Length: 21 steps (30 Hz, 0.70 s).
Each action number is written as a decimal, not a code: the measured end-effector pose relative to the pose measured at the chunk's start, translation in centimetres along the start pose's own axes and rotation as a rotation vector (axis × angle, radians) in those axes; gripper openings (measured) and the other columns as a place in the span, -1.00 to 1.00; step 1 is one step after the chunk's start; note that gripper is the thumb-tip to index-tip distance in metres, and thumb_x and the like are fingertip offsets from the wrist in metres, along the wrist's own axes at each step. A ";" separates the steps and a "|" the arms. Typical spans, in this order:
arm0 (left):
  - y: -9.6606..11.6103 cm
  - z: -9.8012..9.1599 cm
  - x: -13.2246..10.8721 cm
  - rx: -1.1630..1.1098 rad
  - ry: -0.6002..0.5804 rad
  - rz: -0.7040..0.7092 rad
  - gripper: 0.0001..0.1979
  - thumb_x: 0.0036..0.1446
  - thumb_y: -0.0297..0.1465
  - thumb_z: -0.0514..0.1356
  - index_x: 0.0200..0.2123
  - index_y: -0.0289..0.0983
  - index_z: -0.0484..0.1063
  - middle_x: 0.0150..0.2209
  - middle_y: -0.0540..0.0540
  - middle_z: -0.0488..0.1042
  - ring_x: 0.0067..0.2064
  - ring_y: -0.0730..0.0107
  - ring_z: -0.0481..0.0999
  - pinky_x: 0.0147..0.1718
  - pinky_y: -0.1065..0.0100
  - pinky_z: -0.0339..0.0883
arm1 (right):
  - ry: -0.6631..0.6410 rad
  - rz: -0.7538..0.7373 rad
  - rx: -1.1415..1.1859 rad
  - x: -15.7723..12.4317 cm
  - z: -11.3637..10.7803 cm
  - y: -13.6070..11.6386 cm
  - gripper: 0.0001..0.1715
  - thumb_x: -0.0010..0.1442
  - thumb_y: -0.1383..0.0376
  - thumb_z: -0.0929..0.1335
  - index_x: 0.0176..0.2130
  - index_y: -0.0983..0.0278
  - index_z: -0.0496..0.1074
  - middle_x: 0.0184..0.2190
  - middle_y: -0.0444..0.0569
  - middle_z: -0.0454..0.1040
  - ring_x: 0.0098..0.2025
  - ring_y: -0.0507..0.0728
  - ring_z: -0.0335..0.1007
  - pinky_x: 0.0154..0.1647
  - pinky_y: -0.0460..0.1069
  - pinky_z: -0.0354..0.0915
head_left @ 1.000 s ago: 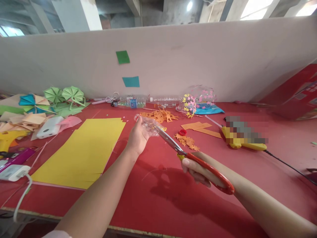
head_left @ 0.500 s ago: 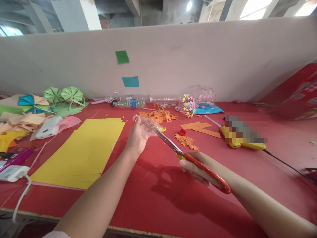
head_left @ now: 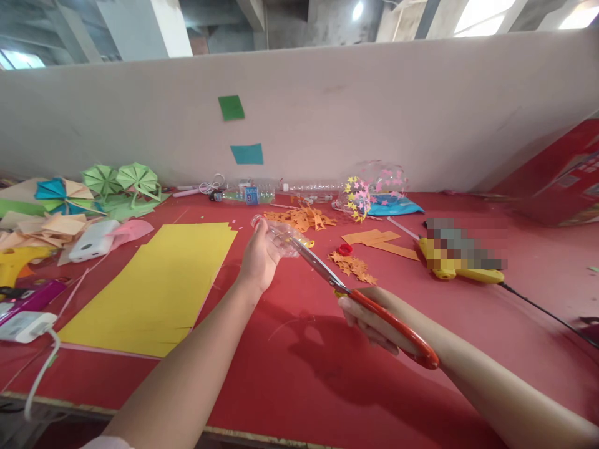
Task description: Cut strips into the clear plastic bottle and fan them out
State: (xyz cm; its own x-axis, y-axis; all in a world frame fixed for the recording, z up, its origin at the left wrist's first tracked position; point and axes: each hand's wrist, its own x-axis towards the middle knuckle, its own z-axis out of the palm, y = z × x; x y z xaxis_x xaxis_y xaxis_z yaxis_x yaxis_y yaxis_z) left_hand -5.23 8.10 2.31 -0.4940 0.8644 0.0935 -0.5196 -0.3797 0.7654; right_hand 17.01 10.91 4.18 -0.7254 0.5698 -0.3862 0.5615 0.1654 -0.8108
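At frame centre, a clear plastic piece (head_left: 279,232) is being gripped in the left hand (head_left: 262,259) and raised off the table (head_left: 290,374), so the scissors (head_left: 344,290), being clasped by the right hand (head_left: 374,321) at lower right, reach its edge.

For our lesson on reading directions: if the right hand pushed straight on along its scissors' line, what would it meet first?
Probably the clear plastic bottle piece in the left hand: the red-handled metal scissors in the right hand appear to touch it, though depth is unclear.
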 end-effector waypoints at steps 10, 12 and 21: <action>0.3 -0.3 0.3 0.028 0.007 0.041 -0.70 0.16 -0.14 0.11 -0.41 -0.27 0.38 -0.35 -0.16 0.53 -0.12 0.15 0.53 -0.14 0.15 0.36 | -0.005 0.048 0.034 -0.2 0.4 -0.5 -0.38 0.09 -0.23 0.27 -0.57 0.22 0.17 -0.85 -0.32 0.05 -0.83 -0.09 -0.04 -0.73 -0.12 0.06; 0.3 -0.3 0.2 0.042 0.002 0.043 -0.72 0.16 -0.16 0.13 -0.39 -0.27 0.38 -0.33 -0.16 0.53 -0.08 0.13 0.52 -0.12 0.13 0.35 | -0.006 0.013 0.052 -0.1 0.4 -0.2 -0.36 0.08 -0.25 0.26 -0.56 0.23 0.18 -0.84 -0.31 0.07 -0.80 -0.08 0.00 -0.71 -0.12 0.05; -0.2 0.3 -0.6 0.033 0.009 0.009 -0.76 0.11 -0.21 0.20 -0.28 -0.27 0.37 -0.17 -0.18 0.52 0.06 0.12 0.44 0.04 0.10 0.26 | 0.006 0.020 0.048 0.1 0.7 -0.1 -0.33 0.05 -0.29 0.25 -0.54 0.24 0.19 -0.82 -0.31 0.09 -0.77 -0.09 0.02 -0.64 -0.11 0.16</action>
State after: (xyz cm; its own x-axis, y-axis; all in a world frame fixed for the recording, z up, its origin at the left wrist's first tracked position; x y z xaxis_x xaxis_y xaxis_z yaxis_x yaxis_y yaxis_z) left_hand -4.61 7.79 2.34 -0.5048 0.8579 0.0953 -0.4918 -0.3766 0.7851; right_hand 16.63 10.41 3.92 -0.7116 0.5774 -0.4004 0.5564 0.1150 -0.8229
